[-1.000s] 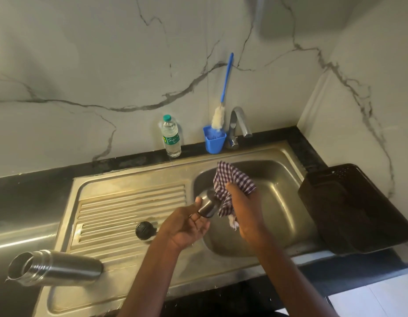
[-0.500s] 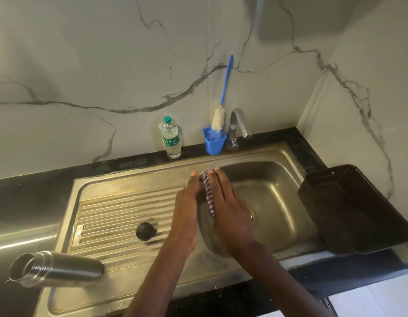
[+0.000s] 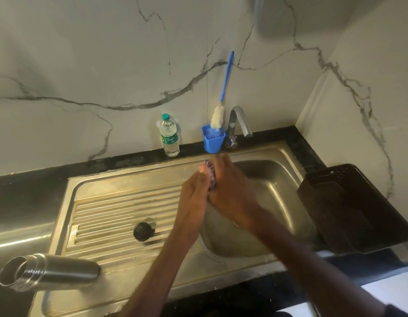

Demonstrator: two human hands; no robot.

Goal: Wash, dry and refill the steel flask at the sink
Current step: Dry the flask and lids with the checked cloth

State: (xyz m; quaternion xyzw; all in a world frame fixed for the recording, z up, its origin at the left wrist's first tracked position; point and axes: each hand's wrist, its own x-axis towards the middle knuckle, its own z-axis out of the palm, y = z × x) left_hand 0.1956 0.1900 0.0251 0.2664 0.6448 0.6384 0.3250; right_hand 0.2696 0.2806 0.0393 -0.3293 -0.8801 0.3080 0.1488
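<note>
Most of the checked cloth (image 3: pixel 209 177) is hidden between the left hand (image 3: pixel 195 197) and the right hand (image 3: pixel 232 193), and whatever else may be pressed inside cannot be made out. Both hands are smeared by motion blur, so how the fingers (image 3: pixel 202 170) lie cannot be told. The mouth of the steel flask (image 3: pixel 49 274) is doubled by blur, the label of the water bottle (image 3: pixel 168 138) is too small to be read, and the dark tray (image 3: pixel 358 209) is cut off by the right edge.
</note>
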